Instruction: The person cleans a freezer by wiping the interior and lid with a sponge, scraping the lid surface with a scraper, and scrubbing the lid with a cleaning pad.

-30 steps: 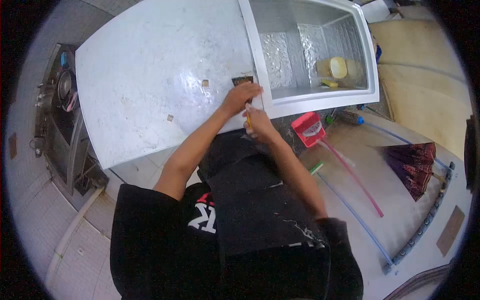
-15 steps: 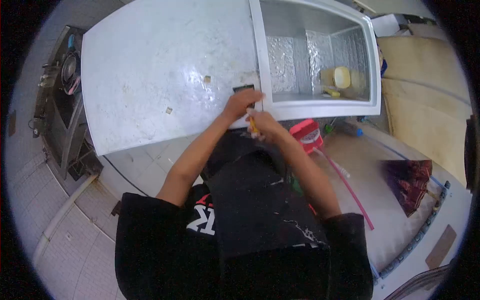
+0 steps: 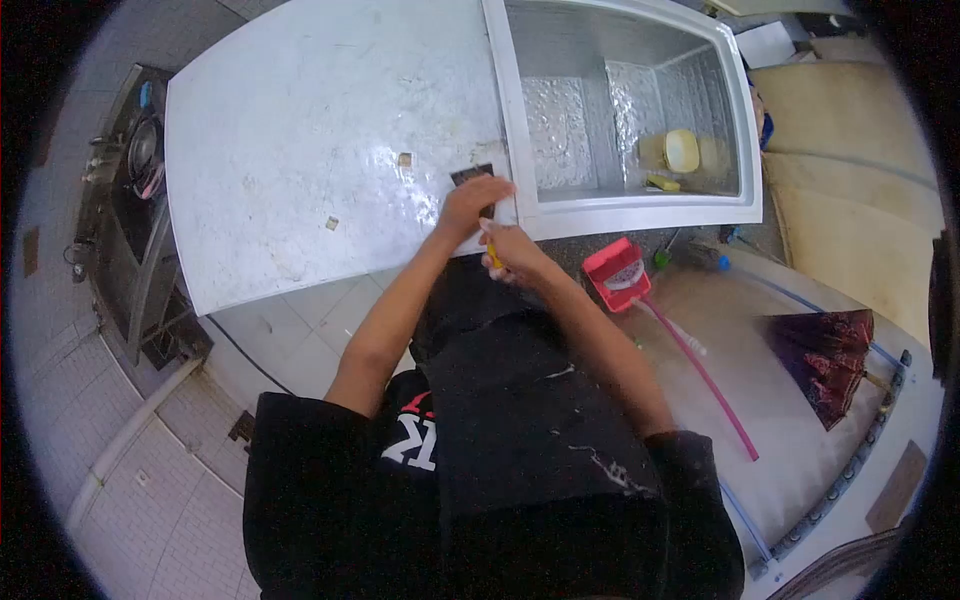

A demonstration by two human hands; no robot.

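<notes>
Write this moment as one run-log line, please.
right hand: grips yellow tool | left hand: over lid, beside right hand | tub: in freezer

A chest freezer (image 3: 300, 130), pan (image 3: 147, 145) and tiled floor (image 3: 312, 312) suggest a kitchen.

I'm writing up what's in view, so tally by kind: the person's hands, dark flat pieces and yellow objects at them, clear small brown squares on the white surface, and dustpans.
Hands, left hand and right hand: 2
Dark flat piece: 1
Yellow object: 1
Small brown squares: 2
Red dustpan: 1
Total: 7
</notes>
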